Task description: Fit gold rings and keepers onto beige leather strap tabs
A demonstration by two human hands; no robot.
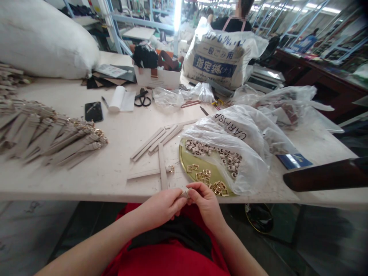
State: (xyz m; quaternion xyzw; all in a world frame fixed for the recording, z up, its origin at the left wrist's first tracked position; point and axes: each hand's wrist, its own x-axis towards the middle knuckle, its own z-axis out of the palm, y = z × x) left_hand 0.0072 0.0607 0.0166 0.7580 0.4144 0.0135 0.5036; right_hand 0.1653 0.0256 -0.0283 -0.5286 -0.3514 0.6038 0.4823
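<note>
My left hand [165, 206] and my right hand [204, 202] meet at the table's front edge, both closed. Their fingertips pinch a small beige strap end [184, 194]; whether a buckle is with it, I cannot make out. A beige strap [162, 163] on the table reaches down to my left hand. It crosses another strap [143, 175] that has a gold buckle [171, 169] at its right end. Just beyond my right hand, gold buckles [220, 188] and beige loops [234, 163] lie on a gold-green tray [184, 155].
Plastic labelled CARHISA [230, 126] partly covers the tray. Loose straps [156, 140] lie behind, with a heap of buckled straps [54, 134] at left. Scissors [142, 97], a phone [93, 111] and a white box [158, 78] stand farther back. A dark bar [324, 174] juts in at right.
</note>
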